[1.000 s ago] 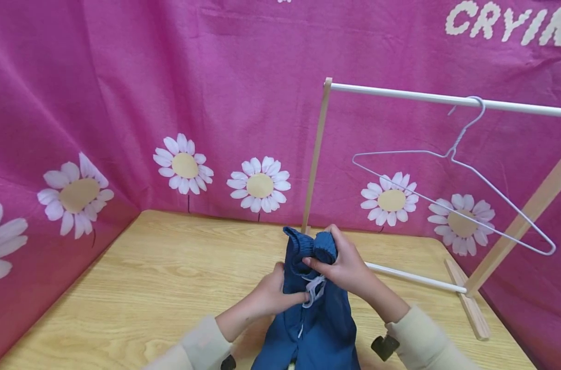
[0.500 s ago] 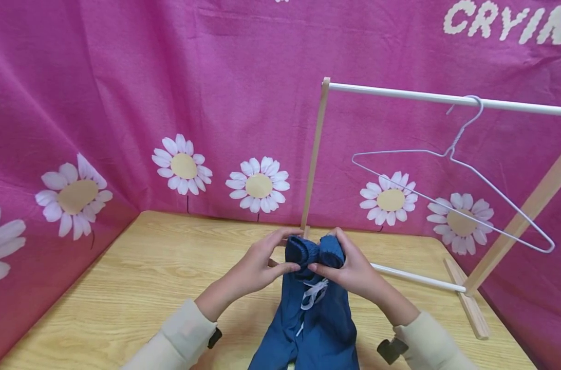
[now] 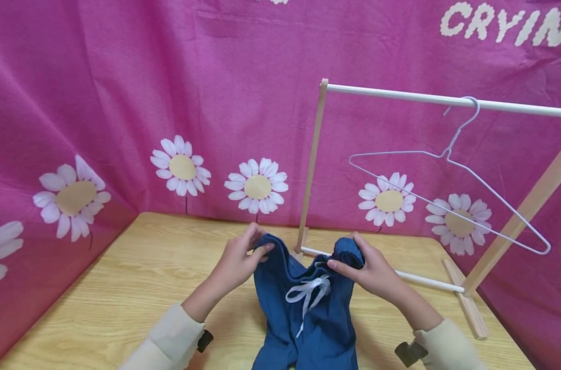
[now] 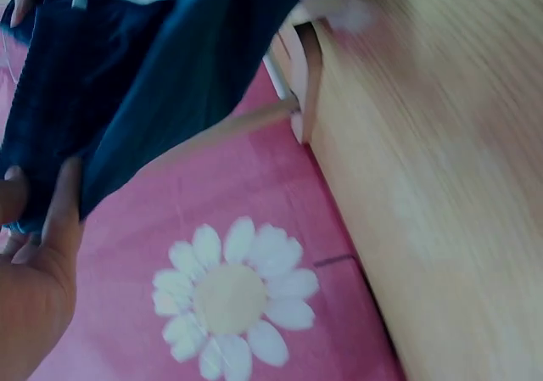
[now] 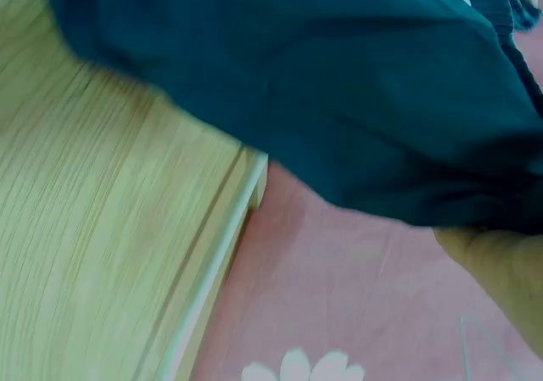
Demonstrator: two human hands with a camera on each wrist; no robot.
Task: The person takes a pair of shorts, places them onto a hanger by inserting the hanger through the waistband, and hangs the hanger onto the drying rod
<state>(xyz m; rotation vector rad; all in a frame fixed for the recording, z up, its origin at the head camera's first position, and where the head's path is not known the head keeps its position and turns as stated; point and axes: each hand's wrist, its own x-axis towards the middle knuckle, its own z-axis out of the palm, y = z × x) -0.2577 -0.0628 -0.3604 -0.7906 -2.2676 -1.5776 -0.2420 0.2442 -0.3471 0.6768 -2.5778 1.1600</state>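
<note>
A pair of dark blue pants (image 3: 303, 318) hangs by its waistband between both hands, its legs running down to the front of the table. A white drawstring (image 3: 308, 294) is tied in a bow at the waist's front. My left hand (image 3: 239, 259) pinches the left end of the waistband, thumb inside; the left wrist view shows its fingers on the cloth (image 4: 136, 84). The right hand (image 3: 368, 267) grips the other end, where the band is still bunched in a roll. In the right wrist view the cloth (image 5: 322, 101) hides most of that hand.
Behind the pants, a wood-and-white rack (image 3: 313, 154) stands on the wooden table (image 3: 169, 277). An unloaded white wire hanger (image 3: 447, 154) hangs from its top bar. A pink curtain (image 3: 243, 103) printed with daisies encloses the back and sides.
The left hand has taken the waistband's left end and pulled it out leftward, opening the waist. The right hand has shifted slightly right, and the drawstring bow now lies in plain view.
</note>
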